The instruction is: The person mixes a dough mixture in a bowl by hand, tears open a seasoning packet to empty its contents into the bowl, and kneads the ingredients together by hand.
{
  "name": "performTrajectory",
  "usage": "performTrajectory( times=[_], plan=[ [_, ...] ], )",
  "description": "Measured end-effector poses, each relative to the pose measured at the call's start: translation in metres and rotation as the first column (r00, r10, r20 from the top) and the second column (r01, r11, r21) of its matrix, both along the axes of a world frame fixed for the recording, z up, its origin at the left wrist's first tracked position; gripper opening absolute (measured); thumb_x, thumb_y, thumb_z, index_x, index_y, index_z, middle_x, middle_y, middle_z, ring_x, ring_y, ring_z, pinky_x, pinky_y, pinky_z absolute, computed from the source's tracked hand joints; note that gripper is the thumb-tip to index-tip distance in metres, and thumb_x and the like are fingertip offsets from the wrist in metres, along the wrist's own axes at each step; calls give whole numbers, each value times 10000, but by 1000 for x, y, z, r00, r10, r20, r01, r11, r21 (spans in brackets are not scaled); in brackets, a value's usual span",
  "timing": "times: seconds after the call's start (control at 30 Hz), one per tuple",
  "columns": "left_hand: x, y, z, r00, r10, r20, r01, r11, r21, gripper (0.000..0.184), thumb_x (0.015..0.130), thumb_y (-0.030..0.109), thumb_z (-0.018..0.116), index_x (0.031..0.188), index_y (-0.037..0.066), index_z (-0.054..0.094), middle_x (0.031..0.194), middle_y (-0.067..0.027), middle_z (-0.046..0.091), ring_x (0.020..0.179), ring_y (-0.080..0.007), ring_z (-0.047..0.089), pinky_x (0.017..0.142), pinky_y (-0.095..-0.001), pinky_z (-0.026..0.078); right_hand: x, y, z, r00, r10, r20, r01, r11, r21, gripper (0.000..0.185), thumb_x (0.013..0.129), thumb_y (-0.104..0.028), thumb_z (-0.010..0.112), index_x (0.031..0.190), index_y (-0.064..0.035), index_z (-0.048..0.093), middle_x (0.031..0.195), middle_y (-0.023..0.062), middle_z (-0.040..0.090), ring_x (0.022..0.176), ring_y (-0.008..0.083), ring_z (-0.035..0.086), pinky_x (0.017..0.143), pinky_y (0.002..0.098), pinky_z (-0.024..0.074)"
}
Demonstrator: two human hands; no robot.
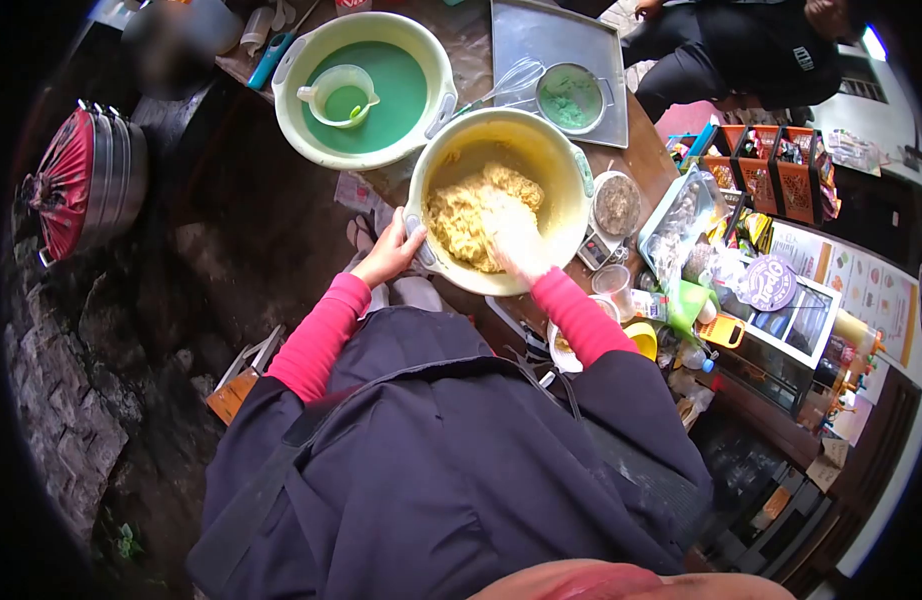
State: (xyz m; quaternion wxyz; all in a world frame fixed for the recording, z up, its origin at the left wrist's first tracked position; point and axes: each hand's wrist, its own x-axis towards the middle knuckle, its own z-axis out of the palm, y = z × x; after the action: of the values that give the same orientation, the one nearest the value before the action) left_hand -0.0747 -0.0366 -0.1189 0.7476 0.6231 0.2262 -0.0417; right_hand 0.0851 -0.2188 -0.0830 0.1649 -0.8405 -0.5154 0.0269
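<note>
A cream-yellow basin (573,215) holds a lumpy, wet yellow dough (461,222). My left hand (389,250) grips the basin at its left side handle, thumb near the rim. My right hand (518,235) is down in the dough on the basin's right side. It is washed out by bright light, and its fingers are hidden or smeared. Just behind stands a second basin (293,105) of green liquid (396,85), with a clear measuring jug (341,97) in it.
A metal tray (541,35) at the back bears a whisk (516,78) and a sieve (571,98) with green residue. To the right are a scale (615,205), plastic cups (613,282) and orange baskets (763,170). A person in dark clothes (731,55) stands beyond.
</note>
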Motion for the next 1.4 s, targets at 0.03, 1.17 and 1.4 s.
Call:
performTrajectory(
  times=[0.03,1.17,1.4],
  plan=[
    [-1,-1,0,1000,0,0,0,1000,0,433,930,225,481,1264,36,281,790,-39,502,476,-65,386,408,-227,334,7,8,-1,1000,0,0,0,1000,0,307,805,-149,489,1072,-51,605,1044,153,594,982,296,543,876,393,418],
    [-5,1,-4,989,-105,-102,92,988,-122,505,930,260,477,1277,-6,224,958,-154,558,625,-149,551,515,-261,453,-44,41,-11,993,-50,-109,26,976,-216,206,762,-141,481,847,-65,652,840,141,641,849,302,591,826,445,418],
    [-1,6,9,996,-74,-54,75,997,21,522,930,260,466,1329,12,238,1202,-163,478,1086,-215,475,856,-328,440,25,46,16,826,-253,-503,23,907,-420,271,716,-149,513,936,-58,643,820,169,632,827,365,594,769,472,466]
  ],
)
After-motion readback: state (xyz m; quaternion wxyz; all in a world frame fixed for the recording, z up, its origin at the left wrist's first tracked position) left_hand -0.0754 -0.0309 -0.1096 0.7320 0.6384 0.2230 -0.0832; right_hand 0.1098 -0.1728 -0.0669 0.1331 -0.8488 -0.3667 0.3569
